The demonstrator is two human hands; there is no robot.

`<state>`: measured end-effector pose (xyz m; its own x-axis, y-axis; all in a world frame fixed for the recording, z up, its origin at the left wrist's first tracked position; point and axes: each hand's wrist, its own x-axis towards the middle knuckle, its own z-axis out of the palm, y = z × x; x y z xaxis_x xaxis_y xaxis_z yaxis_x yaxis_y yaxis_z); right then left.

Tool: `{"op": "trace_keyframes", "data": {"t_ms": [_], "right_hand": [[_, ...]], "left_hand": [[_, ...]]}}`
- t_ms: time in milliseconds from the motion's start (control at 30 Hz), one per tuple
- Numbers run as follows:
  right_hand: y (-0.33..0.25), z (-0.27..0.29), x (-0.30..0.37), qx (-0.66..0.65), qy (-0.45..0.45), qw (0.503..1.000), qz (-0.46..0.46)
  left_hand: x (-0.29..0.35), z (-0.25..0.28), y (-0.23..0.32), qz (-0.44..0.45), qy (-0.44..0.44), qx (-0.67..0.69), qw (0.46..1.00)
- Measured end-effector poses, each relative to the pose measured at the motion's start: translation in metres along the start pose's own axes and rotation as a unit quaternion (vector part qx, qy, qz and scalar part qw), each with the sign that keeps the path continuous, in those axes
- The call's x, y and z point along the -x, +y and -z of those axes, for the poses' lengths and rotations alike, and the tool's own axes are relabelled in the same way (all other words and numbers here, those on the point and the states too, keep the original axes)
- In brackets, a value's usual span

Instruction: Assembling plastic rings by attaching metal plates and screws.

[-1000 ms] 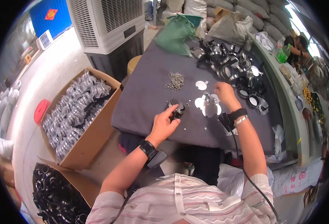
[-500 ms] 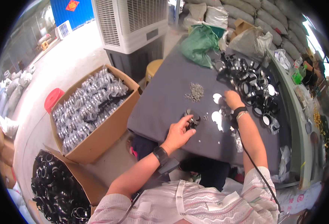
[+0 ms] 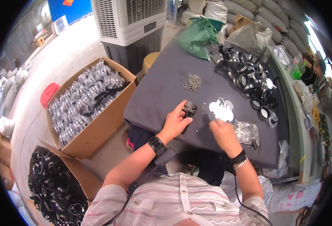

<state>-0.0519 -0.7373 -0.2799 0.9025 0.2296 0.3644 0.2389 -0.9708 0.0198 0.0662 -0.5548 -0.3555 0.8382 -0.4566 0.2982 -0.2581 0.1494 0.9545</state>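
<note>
My left hand (image 3: 173, 124) is closed round a black ring-shaped part (image 3: 189, 107) with an open round front, held just above the grey-covered table. To its right, my right hand (image 3: 223, 135) has its fingers curled together at the near side of several overlapping white, shiny discs (image 3: 221, 112). Whatever those fingers pinch, if anything, is hidden. A few tiny metal bits (image 3: 202, 107) lie between the black part and the discs. Beyond my left hand is a heap of small grey metal pieces (image 3: 192, 82). Beside my right wrist lies a clear plastic bag (image 3: 247, 132) of small pieces.
Black round parts with mirror-like faces (image 3: 245, 81) are piled at the far right, by a green ledge (image 3: 292, 113). A green sack (image 3: 198, 39) sits at the back. Left of the table (image 3: 154, 86) stand a carton (image 3: 94, 137) of wrapped rings and another of black rings (image 3: 55, 188).
My right hand has come nearer to me and left, from the discs' far right side to their near side. The plastic bag now shows more fully. My left hand still holds the black part.
</note>
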Motion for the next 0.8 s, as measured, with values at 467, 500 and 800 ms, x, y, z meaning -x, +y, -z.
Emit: {"op": "trace_keyframes", "data": {"t_ms": [467, 500, 800], "right_hand": [[-0.023, -0.021, 0.029, -0.045, 0.033, 0.998, 0.003], [-0.024, -0.021, 0.029, -0.048, 0.032, 0.998, -0.001], [-0.001, -0.013, 0.007, -0.087, 0.024, 0.99, -0.111]], "left_hand": [[0.0, 0.002, 0.001, 0.028, -0.039, 0.012, 0.999], [0.0, 0.001, 0.004, 0.037, -0.023, 0.02, 0.999], [-0.003, 0.002, 0.014, 0.062, -0.007, -0.019, 0.998]]}}
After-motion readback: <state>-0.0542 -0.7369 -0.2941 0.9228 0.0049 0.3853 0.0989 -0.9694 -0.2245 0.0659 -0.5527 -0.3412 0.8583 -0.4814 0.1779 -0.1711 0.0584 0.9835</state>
